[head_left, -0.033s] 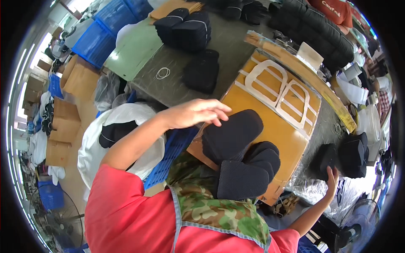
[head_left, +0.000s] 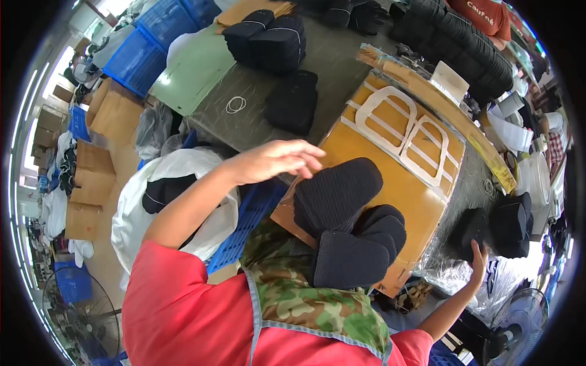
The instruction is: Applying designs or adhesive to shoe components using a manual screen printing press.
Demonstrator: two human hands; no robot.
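While the left hand (head_left: pixel 278 160) hangs in the air above the near edge of the orange board (head_left: pixel 390 195), its grip is wide: the fingers are spread and slightly curled, and they hold nothing. Compared with the picture taken an instant earlier, nothing has shifted; both hands and every pad lie as they did, so the work stands at the same point.

Just below and to the right of that hand lies a pile of black oval pads (head_left: pixel 342 195), finely textured and overlapping one another. The pile rests partly on the board and partly against the camouflage apron (head_left: pixel 305 299). The hand is near the topmost pad but not touching it.

The right hand (head_left: pixel 478 259) reaches out low on the person's right, its fingertips raised against a smaller stack of dark pads (head_left: pixel 470 229) on crinkled clear film. Whether that grip has closed on anything cannot be told.

A blue crate (head_left: pixel 247 216) and a white sack (head_left: pixel 183 171) sit under the left forearm. More black pad stacks (head_left: pixel 274 36) stand on the grey surface (head_left: pixel 342 61) beyond. White frame templates (head_left: pixel 397 131) lie on the board.
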